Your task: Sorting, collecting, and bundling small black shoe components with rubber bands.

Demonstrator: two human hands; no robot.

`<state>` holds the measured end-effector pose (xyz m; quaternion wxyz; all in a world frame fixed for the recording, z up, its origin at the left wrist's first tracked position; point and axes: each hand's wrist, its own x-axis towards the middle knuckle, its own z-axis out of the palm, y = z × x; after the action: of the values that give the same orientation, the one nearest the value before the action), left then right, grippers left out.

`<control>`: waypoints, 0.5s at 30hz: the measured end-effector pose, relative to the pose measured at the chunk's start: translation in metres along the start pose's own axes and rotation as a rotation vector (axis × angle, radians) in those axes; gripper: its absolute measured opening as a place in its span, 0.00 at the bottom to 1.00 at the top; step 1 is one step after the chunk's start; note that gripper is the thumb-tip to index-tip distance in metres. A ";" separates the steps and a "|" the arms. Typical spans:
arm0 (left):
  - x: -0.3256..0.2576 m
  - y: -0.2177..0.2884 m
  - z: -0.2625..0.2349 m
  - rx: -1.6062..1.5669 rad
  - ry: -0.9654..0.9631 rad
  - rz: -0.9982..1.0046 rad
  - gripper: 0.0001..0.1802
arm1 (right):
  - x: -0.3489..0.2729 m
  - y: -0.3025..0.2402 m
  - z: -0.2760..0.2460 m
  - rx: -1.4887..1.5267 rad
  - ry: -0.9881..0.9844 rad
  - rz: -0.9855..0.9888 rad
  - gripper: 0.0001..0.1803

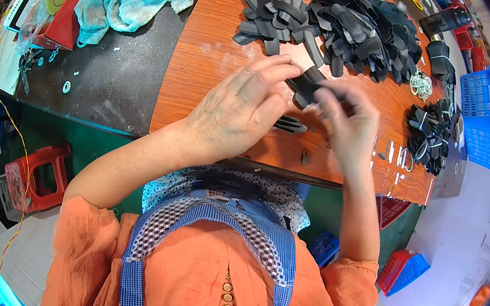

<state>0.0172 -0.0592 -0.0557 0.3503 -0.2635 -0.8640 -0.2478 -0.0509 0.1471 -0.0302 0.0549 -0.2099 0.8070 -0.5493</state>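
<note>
Over the orange board [208, 57], our left hand [235, 112] and right hand [347, 119] pinch one stack of black strips [307, 82], fingers curled close; a big loose pile [358, 26] lies beyond.

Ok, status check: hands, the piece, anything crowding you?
Left hand and right hand both pinching a small stack of black strips. Loose strip pile just beyond. Nothing blocking.

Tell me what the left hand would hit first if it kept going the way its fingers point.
The left hand points up and right, so it would probably first meet the small stack of flat black rubber strips both hands hold, then the large heap of black strips behind it; depth is unclear.
</note>
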 end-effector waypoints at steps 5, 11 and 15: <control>-0.003 0.002 -0.006 -0.104 -0.265 -0.104 0.17 | -0.009 -0.006 0.010 -0.248 -0.056 0.037 0.09; -0.012 0.002 -0.008 -0.132 -0.275 -0.142 0.25 | -0.013 0.009 0.014 -0.696 0.038 -0.401 0.12; -0.017 0.005 -0.009 -0.176 -0.240 -0.124 0.36 | -0.015 0.021 0.007 -0.647 0.078 -0.393 0.10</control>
<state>0.0349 -0.0658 -0.0609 0.2041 -0.2668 -0.8892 -0.3106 -0.0411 0.1537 -0.0541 -0.1513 -0.3461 0.8845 -0.2739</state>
